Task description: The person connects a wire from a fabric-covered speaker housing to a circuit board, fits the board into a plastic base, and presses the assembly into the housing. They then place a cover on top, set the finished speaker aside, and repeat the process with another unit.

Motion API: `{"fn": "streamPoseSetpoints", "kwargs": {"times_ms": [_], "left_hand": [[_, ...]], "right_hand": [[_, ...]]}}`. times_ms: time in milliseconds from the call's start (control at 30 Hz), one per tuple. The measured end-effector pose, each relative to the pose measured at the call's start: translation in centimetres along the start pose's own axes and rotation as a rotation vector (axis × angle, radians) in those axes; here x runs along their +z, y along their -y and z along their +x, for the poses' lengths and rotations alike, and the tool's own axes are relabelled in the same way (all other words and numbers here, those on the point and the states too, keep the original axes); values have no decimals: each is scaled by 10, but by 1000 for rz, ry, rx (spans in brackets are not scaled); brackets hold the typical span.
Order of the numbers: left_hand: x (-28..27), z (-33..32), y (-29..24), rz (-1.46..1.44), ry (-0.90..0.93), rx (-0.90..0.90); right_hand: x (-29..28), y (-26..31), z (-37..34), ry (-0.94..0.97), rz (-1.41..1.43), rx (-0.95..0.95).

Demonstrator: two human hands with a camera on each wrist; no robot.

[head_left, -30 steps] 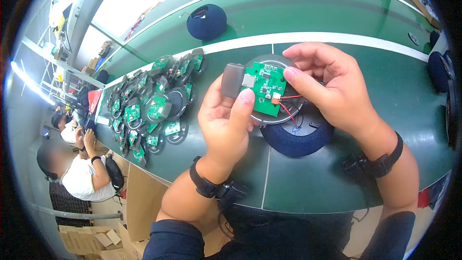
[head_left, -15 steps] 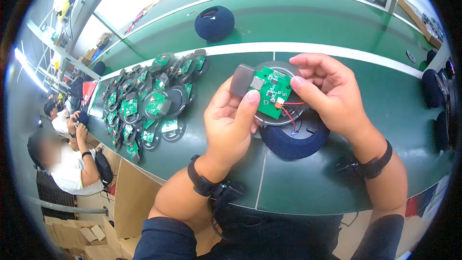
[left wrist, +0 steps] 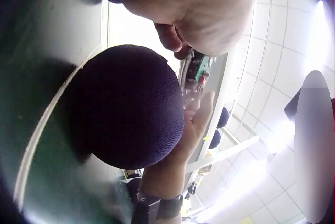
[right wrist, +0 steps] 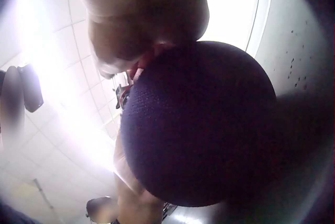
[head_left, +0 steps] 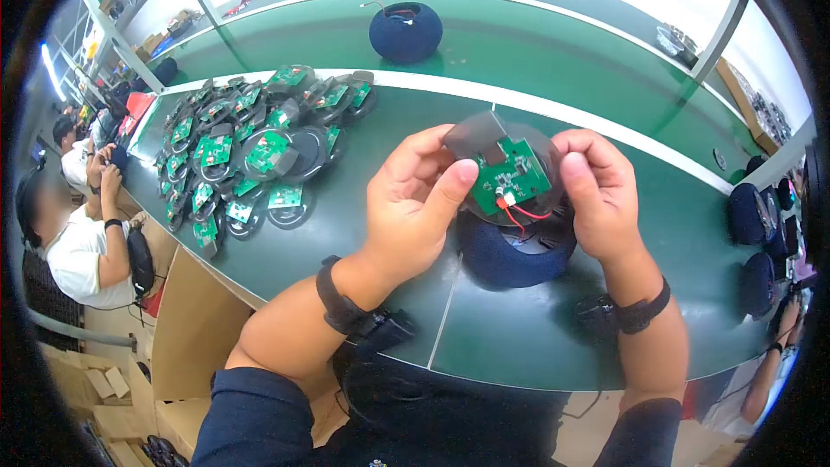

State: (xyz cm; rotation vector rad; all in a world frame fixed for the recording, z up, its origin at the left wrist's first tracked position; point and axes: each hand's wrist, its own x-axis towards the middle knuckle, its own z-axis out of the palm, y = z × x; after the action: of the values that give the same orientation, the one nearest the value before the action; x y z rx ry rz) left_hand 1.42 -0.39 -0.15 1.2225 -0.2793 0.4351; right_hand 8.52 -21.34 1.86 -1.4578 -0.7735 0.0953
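Note:
In the head view both hands hold a dark round plastic base with a green circuit board [head_left: 519, 175] on its upper face. The left hand [head_left: 406, 203] grips it at the left, thumb over the edge beside the dark block. At the opposite rim, the right hand [head_left: 603, 199] pinches with thumb and curled fingers. Red wires run from a connector on the board down towards a navy fabric-covered round shell [head_left: 514, 261], which stands on the table just below. This shell [left wrist: 133, 109] fills much of the left wrist view and hides most of the base in the right wrist view.
A pile of similar bases with boards [head_left: 242, 156] lies to the left on the green table [head_left: 380, 147]. Another navy shell [head_left: 406, 33] sits on the green surface beyond the white strip. More shells [head_left: 750, 212] stand at the right. Other people sit along the left.
The head view has shifted. The base is tilted more, its dark block turned upward. My right thumb has moved from the board's corner to the base's right rim; the left hand keeps its grip.

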Motion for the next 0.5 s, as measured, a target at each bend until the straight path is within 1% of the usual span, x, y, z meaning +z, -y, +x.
{"fn": "streamPoseSetpoints", "kwargs": {"times_ms": [33,100,133,167,200,233,267,300,367,400,467,500], "left_hand": [[-2,-1,3,-10,-4,1],[-10,0,8,33,91,169],[-10,2,8,26,86,171],[-11,7,8,80,150,280],[-11,10,7,138,212,387],[-12,10,6,133,202,387],[-13,10,6,218,197,435],[-14,10,6,304,192,480],[-16,10,5,314,191,485],[-16,11,3,347,200,504],[-16,10,2,375,203,523],[-16,9,2,376,218,508]], "right_hand": [[0,1,2,4,-9,4],[4,7,9,120,-55,-148],[4,10,7,177,-41,-97],[4,13,7,184,-48,-94],[4,15,6,236,33,-38],[6,18,6,286,114,22],[7,22,5,270,43,30],[7,23,4,279,38,37],[1,24,3,342,110,126],[-3,25,4,350,104,129],[-10,26,6,460,-65,39],[-7,29,6,463,-70,42]]}}
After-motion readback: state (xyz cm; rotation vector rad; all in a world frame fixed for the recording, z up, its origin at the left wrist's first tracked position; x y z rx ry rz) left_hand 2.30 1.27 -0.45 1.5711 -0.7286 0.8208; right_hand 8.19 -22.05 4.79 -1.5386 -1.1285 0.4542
